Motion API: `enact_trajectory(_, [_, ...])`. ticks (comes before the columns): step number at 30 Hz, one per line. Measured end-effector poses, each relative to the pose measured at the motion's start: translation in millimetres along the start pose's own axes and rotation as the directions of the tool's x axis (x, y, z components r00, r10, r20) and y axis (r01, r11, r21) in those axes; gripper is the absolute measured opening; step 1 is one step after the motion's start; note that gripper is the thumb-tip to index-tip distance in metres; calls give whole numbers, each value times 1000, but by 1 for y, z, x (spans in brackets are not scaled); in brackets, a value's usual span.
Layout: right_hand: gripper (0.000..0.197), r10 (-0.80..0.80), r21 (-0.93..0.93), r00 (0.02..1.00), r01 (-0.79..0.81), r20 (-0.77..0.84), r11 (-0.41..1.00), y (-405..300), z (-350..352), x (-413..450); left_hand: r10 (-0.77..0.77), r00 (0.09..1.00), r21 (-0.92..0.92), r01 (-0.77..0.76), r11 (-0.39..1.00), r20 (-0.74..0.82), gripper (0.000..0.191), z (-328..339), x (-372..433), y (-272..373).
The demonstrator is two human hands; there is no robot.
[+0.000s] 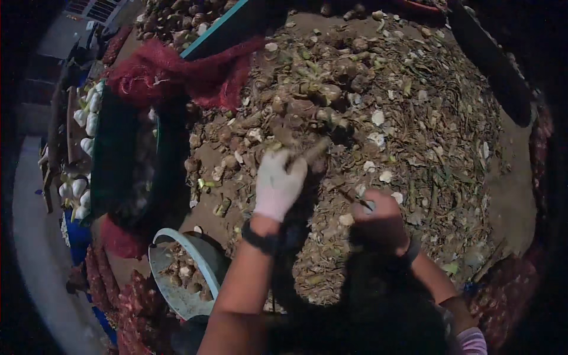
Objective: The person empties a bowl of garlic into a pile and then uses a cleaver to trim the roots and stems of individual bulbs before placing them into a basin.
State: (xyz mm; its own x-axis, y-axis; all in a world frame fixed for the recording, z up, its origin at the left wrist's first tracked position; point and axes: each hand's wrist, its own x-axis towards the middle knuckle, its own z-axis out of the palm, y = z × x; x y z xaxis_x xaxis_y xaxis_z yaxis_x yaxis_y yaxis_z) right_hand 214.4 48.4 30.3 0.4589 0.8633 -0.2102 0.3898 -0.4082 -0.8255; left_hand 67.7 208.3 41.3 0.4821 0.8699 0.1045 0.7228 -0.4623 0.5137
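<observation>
My left hand [280, 179], in a white glove, reaches into a heap of brown, dirt-covered garlic bulbs [288, 113] with stems. Its fingers touch a bulb and stem, blurred by motion; whether they grip it I cannot tell. My bare right hand [377, 213] is closed on a small dark-bladed cutting tool [348, 195], whose tip points up and left. Below and right of the heap lie dry stems, leaves and pale root trimmings [426, 164].
A pale bucket [213, 266] holding bulbs stands at lower left. Beyond it are a dark green tub [120, 151], red mesh [177, 71] and cleaned white garlic bulbs [87, 146]. Filled red mesh sacks [137, 315] lie at lower left.
</observation>
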Motion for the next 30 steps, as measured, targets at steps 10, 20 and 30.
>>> enact_trajectory(10, [17,-39,26,940,32,338,999,73,28,-26,-42,971,-319,118,940,236,31,-24,-83,45])
enact_trajectory(20, [16,-388,-229,918,397,82,889,0,-11,-15,-98,914,-400,267,877,394,23,-26,-69,45])
enact_trajectory(30, [14,-231,-202,922,301,310,932,79,-1,-38,90,996,-311,-87,946,-5,28,-35,-72,66])
